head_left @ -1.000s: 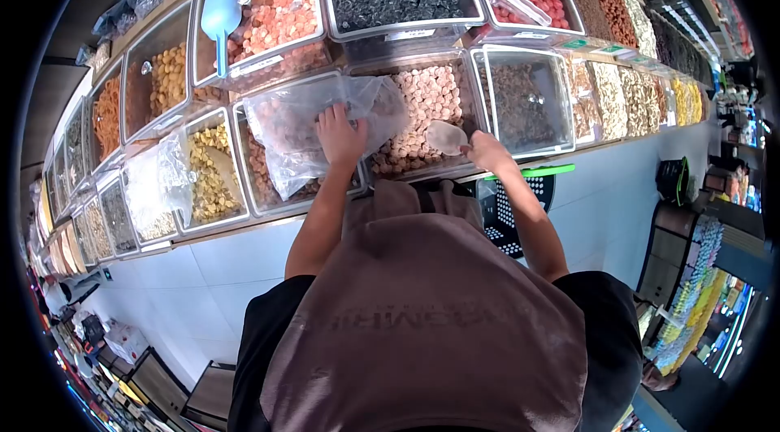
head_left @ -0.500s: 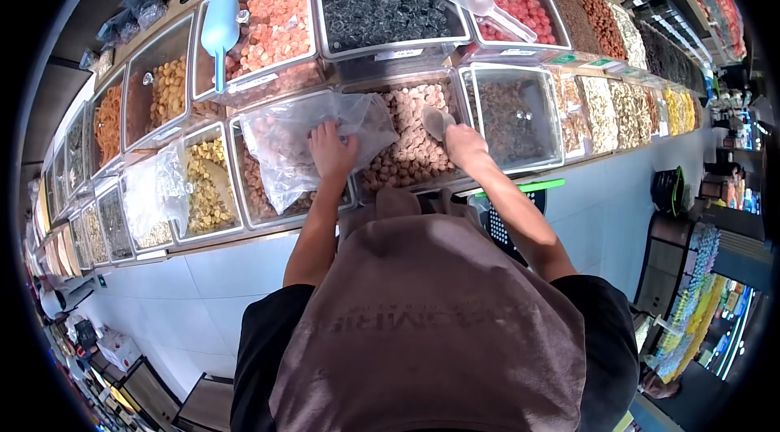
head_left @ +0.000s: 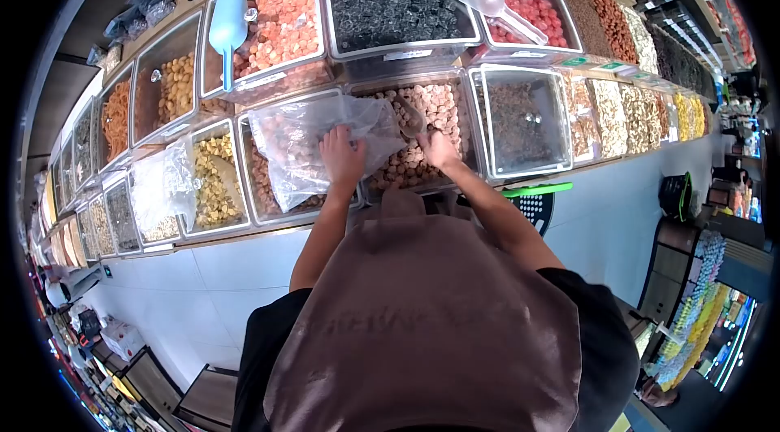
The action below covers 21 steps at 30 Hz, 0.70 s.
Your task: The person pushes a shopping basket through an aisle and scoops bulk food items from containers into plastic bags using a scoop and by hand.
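Head view: the scoop [head_left: 412,117] points up-left, its long axis diagonal.

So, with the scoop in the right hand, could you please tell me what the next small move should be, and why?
I would probably ease the scoop down into the pale round pieces: the right hand grips its handle, its bowl is over or among them, and the left hand is on the plastic bag alongside. How full the scoop is, I cannot tell.

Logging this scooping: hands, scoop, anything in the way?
Right hand gripping translucent scoop at pinkish pieces. Left hand on clear plastic bag, grip unclear. Bag overlaps pieces' left side.
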Available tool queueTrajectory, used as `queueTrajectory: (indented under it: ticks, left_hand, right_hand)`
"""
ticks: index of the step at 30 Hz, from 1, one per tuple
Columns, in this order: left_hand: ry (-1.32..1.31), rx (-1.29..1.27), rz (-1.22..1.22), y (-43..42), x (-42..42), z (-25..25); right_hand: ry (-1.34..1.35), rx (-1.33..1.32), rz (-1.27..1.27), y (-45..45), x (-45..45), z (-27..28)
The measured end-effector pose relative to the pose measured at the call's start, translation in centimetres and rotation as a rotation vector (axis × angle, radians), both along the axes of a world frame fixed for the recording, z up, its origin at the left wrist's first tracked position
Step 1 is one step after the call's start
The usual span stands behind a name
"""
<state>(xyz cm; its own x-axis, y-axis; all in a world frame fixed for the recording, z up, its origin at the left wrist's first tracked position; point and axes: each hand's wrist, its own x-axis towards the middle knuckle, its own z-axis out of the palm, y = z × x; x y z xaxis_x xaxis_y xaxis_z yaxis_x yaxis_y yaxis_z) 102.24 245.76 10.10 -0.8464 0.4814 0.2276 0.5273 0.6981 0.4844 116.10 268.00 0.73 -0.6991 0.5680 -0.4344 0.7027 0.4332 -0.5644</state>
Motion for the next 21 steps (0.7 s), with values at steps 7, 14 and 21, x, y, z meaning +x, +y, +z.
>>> queueTrajectory:
  ticks: [7,14,21]
  left_hand:
    - [-0.013,0.01,0.001,0.4,-0.5,-1.2]
    - [-0.293,0.427,0.044,-0.4,0.6,0.1]
    - [-0.43,0.56,0.076,0.4,1.5,6.7]
  right_hand:
    - [0.221,-0.121,-0.007,-1.5,0.8,4.6]
    - [0.35,-0.11,-0.075,-2.4,4.2,11.9]
    - [0.137,-0.354,-0.114,-0.3,7.7,20.1]
